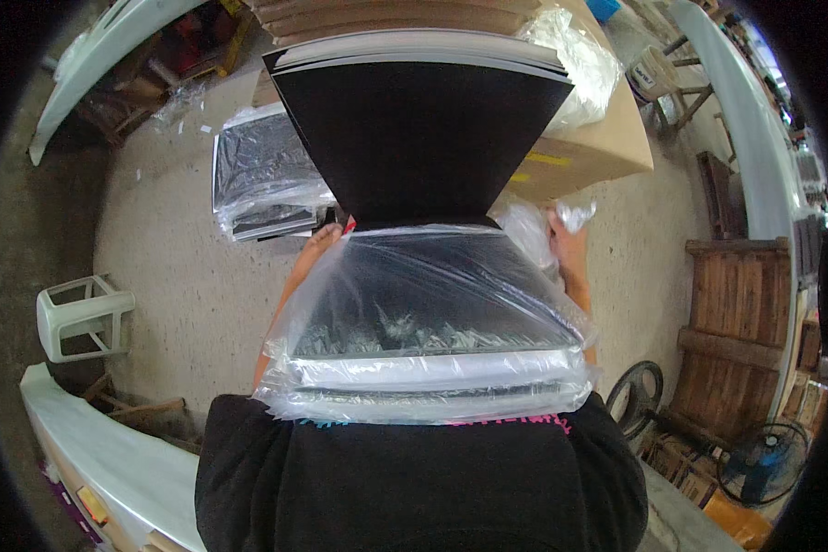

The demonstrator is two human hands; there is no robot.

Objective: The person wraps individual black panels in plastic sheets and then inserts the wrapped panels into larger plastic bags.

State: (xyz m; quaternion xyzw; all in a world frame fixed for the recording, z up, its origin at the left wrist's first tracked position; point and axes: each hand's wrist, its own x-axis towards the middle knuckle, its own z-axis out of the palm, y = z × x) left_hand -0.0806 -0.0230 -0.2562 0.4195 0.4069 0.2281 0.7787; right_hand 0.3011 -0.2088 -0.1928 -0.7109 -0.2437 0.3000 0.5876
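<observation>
A tall stack of black sheets with white edges [423,129] stands in front of me, its near end meeting the mouth of a clear plastic bag. The clear plastic bag [414,285] lies against my chest and encloses more black and white sheets. At the bag's left edge, my left hand [320,243] is closed, with a small red piece [350,225] at its fingertips. My right hand [569,241] grips bunched clear plastic at the right edge; its fingers are partly hidden by the plastic.
Plastic-wrapped black sheets [262,161] lie left of the stack. Behind it are a cardboard box [598,147] and loose plastic film [575,64]. A white stool [83,313] stands at left; wooden pallets [727,322] and a fan [764,460] are at right.
</observation>
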